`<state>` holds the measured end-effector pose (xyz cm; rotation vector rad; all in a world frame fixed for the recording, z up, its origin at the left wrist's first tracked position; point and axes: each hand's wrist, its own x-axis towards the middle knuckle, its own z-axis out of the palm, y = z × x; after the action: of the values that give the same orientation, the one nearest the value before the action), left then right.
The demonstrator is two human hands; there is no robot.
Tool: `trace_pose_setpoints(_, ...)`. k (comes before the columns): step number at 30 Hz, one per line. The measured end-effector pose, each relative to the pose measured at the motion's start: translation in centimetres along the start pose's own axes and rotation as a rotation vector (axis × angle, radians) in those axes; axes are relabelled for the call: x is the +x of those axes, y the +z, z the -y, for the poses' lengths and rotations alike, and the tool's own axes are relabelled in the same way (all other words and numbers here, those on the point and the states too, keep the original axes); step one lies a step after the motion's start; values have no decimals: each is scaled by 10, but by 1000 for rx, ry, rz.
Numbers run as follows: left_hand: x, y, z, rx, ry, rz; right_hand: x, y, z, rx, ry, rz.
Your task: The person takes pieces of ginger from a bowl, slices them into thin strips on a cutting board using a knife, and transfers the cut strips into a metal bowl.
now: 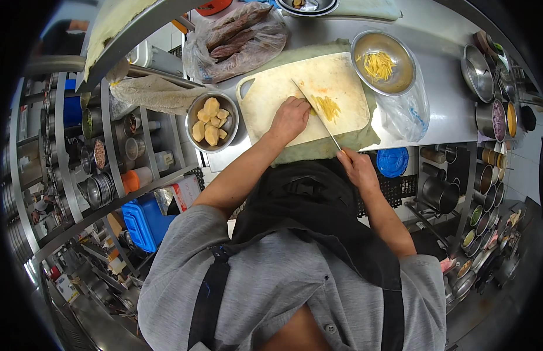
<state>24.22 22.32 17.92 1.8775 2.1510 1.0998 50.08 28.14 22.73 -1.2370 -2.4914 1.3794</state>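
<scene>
My right hand [360, 169] grips the handle of a kitchen knife [317, 109], whose narrow blade slants up and left across a white plastic cutting board [265, 94]. My left hand [291, 118] has its fingers curled at the blade's left side, holding a pale yellow piece, apparently potato, against the board; the fingers mostly cover it. Right of the blade lies a small pile of yellow strips [327, 108]. More cut strips [378, 66] rest in a steel bowl [405, 83] at the board's upper right corner. Peeled potatoes [212, 135] fill another steel bowl [190, 126] left of the board.
A green cloth [298, 152] lies beneath the board on a steel counter [447, 118]. Behind it sits a plastic bag [271, 48] of dark, long pieces. A crumpled clear bag [405, 116] lies right. A towel [155, 94] hangs on a rail at left; steel bowls [477, 72] stand far right.
</scene>
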Motion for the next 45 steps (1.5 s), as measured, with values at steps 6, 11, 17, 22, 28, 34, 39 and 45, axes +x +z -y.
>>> trace_pose_setpoints(6,-4,1,7,-3,12,-17,2,2,3,44,23,-37)
trace_pose_setpoints(11,-4,2,7,10,-5,-3,-13,-12,12,51,111,26)
trace_pose_setpoints(17,-2,1,6,29,0,15,7,4,2,-23,-24,-6)
trace_pose_setpoints(22,-5,0,7,18,-1,5,-4,0,3,45,68,8)
trace_pose_setpoints(28,-4,0,6,23,9,-7,-6,-3,9,90,96,35)
trace_pose_setpoints(34,-5,-3,5,24,8,15,5,6,9,57,45,5)
trace_pose_setpoints(39,-6,-9,6,38,-61,25,5,6,7,57,70,24)
trace_pose_setpoints(45,-5,-4,12,77,-39,81,2,7,7,23,-7,-23)
